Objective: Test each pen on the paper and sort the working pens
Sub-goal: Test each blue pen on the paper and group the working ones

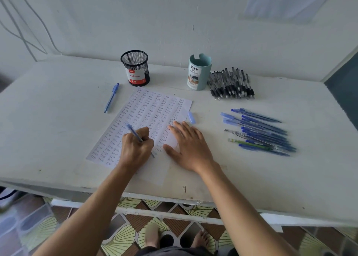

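A white sheet of paper [149,112] covered in rows of the word "Test" lies in the middle of the table. My left hand [135,149] grips a blue pen [133,132] with its tip on the lower part of the sheet. My right hand [188,145] lies flat, fingers straight, pressing on the paper's right edge. A loose blue pen cap [191,117] lies just beyond my right fingers. One blue pen [111,97] lies alone to the left of the paper.
A black mesh cup [135,67] and a teal desk organizer [199,72] stand at the back. Several black pens [231,84] are piled right of the organizer. Several blue pens [259,131] lie at the right. The white table [58,131] meets a wall behind.
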### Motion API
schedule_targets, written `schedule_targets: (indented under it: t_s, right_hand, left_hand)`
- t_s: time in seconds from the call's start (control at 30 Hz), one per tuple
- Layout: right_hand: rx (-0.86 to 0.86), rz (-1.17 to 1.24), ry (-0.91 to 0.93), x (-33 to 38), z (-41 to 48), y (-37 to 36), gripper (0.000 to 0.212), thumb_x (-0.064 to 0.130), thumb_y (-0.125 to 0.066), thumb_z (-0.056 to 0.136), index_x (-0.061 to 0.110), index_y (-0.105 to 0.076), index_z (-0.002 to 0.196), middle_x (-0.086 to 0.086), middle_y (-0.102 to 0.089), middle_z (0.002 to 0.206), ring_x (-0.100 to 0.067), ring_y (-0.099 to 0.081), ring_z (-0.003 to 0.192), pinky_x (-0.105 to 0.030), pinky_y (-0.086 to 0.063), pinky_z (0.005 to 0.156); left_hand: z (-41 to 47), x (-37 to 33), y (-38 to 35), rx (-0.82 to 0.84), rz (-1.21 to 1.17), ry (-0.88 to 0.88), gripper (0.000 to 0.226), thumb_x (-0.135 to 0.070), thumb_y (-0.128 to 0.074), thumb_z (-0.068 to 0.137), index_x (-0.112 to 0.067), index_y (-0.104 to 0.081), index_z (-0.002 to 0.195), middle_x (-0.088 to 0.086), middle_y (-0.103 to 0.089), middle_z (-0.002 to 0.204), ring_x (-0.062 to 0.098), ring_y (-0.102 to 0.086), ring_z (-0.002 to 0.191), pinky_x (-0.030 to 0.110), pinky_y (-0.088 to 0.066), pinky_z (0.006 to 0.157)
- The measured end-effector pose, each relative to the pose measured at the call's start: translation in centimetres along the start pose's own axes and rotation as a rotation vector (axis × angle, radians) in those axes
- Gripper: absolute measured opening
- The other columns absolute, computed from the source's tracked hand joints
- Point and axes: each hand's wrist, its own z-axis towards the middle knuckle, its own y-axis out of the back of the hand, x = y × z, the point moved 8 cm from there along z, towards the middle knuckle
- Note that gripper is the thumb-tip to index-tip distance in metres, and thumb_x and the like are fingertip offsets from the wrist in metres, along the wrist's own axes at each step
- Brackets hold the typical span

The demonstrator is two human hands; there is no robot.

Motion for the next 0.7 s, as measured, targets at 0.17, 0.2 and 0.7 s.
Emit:
schedule_targets:
  t_s: [0.17,0.2,0.7]
  right_hand:
    - [0.012,0.022,0.02,0.0,0.0,0.4,0.071,0.063,-0.031,0.098,0.027,-0.017,0.158,0.003,-0.009,0.167,-0.017,-0.002,0.153,-0.04,-0.006,0.124]
    - [-0.028,0.055,0.022,0.0,0.0,0.8,0.071,0.062,-0.035,0.098,0.027,-0.017,0.158,-0.002,-0.01,0.167,-0.019,-0.005,0.153,-0.041,-0.009,0.124]
    - [-0.299,0.139,-0.472,-6.2,1.7,4.8,0.024,0.034,-0.053,0.099,0.024,-0.063,0.118,0.002,-0.063,0.122,-0.025,-0.05,0.116,-0.037,-0.029,0.086]
  left_hand:
    - [0.9,1.7,0.6,-0.022,-0.338,0.177,0.025,0.013,-0.058,0.078,-0.004,-0.042,0.068,0.01,-0.043,0.058,0.013,-0.041,0.045,0.022,-0.035,0.041]
    - [1.1,2.0,0.6,-0.017,-0.38,0.192,0.024,0.009,-0.062,0.084,-0.005,-0.045,0.075,0.012,-0.047,0.061,0.014,-0.046,0.045,0.023,-0.039,0.043]
    - [2.8,0.9,-0.2,0.066,-0.674,0.486,0.025,-0.01,-0.043,0.1,-0.004,-0.066,0.092,0.009,-0.066,0.071,0.026,-0.067,0.073,0.033,-0.055,0.055]
